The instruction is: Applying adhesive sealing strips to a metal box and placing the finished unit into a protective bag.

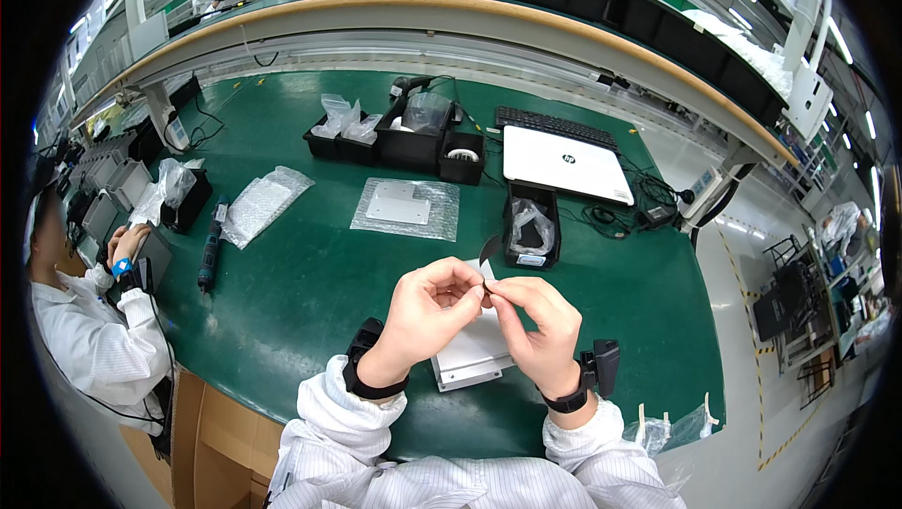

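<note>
My left hand [434, 312] and my right hand [537, 329] meet above the green table, fingertips pinched together. Between them is a small thin dark piece [489, 249], with a curved, leaf-like end rising above the fingers. Its lower part is hidden by my fingertips, and its exact kind cannot be made out. Directly beneath my hands lies a white metal box-like part [469, 359], its near edge bent up and showing small holes. My hands cover much of that part. Each wrist wears a black strap with a dark device on it.
An open black bin [532, 232] with a plastic bag stands just beyond my hands. Farther back are a white laptop [564, 166], black bins [406, 146], and flat plates [399, 205] on bubble wrap. Leftward lie an electric screwdriver [212, 251], bubble bags [266, 204] and a co-worker [99, 321].
</note>
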A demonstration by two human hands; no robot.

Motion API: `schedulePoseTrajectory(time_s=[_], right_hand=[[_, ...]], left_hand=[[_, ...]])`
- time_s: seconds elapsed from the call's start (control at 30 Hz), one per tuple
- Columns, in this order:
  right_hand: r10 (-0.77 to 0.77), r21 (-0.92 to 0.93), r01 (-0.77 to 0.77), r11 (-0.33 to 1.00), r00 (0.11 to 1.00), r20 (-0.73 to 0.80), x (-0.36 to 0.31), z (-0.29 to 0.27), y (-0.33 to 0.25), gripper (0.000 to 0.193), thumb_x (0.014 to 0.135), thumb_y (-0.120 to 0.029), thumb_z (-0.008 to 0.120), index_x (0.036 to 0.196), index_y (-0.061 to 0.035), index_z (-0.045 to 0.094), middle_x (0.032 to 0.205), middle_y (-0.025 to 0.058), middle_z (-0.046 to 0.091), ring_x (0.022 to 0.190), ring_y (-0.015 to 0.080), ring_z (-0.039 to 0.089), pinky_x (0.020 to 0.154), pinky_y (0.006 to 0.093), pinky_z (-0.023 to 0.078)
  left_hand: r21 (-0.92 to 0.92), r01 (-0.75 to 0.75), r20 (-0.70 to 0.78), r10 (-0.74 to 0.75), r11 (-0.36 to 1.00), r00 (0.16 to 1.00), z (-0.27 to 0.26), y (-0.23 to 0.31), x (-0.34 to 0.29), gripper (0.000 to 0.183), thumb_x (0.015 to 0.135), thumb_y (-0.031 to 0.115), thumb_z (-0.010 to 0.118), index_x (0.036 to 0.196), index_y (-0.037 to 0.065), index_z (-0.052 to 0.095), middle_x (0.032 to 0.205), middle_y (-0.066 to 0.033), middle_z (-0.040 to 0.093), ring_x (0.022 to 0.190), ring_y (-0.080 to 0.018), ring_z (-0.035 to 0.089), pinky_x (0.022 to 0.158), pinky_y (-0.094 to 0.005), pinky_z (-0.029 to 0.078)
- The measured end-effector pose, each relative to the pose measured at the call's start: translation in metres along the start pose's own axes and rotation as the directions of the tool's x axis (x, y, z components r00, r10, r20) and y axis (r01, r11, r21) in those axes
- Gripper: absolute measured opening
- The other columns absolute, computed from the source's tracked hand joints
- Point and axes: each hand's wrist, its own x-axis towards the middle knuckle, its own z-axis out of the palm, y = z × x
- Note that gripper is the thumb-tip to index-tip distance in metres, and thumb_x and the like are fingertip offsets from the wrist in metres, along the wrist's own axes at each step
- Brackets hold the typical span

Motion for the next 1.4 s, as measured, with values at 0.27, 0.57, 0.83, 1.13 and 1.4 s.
schedulePoseTrajectory(time_s=[0.27,0.57,0.83,1.13,1.4], right_hand=[[-0.164,-0.038,0.179,0.983,0.954,0.250,0.008,-0.040,-0.005,0.038,0.074,0.003,0.074,0.109,-0.0102,0.070,0.099,0.0079,0.066,0.081,0.0220,0.066,0.063,0.0314,0.055],[-0.177,-0.206,0.309,0.929,0.856,0.486,0.008,-0.080,-0.051,0.037,0.073,-0.007,0.068,0.110,-0.0111,0.070,0.104,0.0063,0.066,0.082,0.0222,0.063,0.068,0.0319,0.054],[-0.161,-0.209,0.304,0.930,0.844,0.512,-0.006,-0.102,-0.068,0.021,0.074,-0.006,0.069,0.095,-0.0062,0.066,0.102,0.0055,0.064,0.085,0.0219,0.063,0.070,0.0319,0.054],[-0.204,-0.201,0.295,0.934,0.903,0.378,-0.045,-0.121,-0.070,0.027,0.067,-0.004,0.081,0.088,-0.0068,0.066,0.092,0.0044,0.067,0.082,0.0216,0.065,0.065,0.0317,0.053],[-0.206,-0.232,0.287,0.930,0.925,0.319,-0.061,-0.131,-0.074,0.032,0.070,-0.004,0.081,0.098,-0.0087,0.069,0.094,0.0046,0.068,0.082,0.0211,0.066,0.066,0.0319,0.052]], left_hand=[[-0.082,0.257,0.308,-0.220,0.963,0.925,-0.004,0.010,-0.004,0.005,0.092,0.008,0.061,0.094,0.003,0.062,0.081,-0.0011,0.064,0.070,-0.0051,0.059,0.061,-0.0193,0.046],[-0.211,0.465,0.567,-0.280,0.860,0.775,0.013,0.001,-0.013,0.002,0.090,0.006,0.061,0.091,0.005,0.059,0.078,-0.0003,0.063,0.066,-0.0055,0.060,0.055,-0.0181,0.043],[-0.209,0.531,0.681,-0.268,0.821,0.681,0.028,-0.008,-0.024,0.004,0.092,0.008,0.063,0.091,0.006,0.059,0.076,0.0003,0.062,0.060,-0.0046,0.055,0.048,-0.0182,0.037],[-0.196,0.608,0.774,-0.260,0.769,0.578,0.048,-0.019,-0.037,0.011,0.094,0.013,0.062,0.088,0.005,0.057,0.066,0.0025,0.055,0.054,-0.0029,0.045,0.046,-0.0188,0.028],[-0.187,0.656,0.784,-0.290,0.731,0.548,0.061,-0.011,-0.052,0.010,0.094,0.012,0.060,0.088,0.006,0.055,0.067,0.0035,0.051,0.055,-0.0038,0.043,0.047,-0.0198,0.027]])
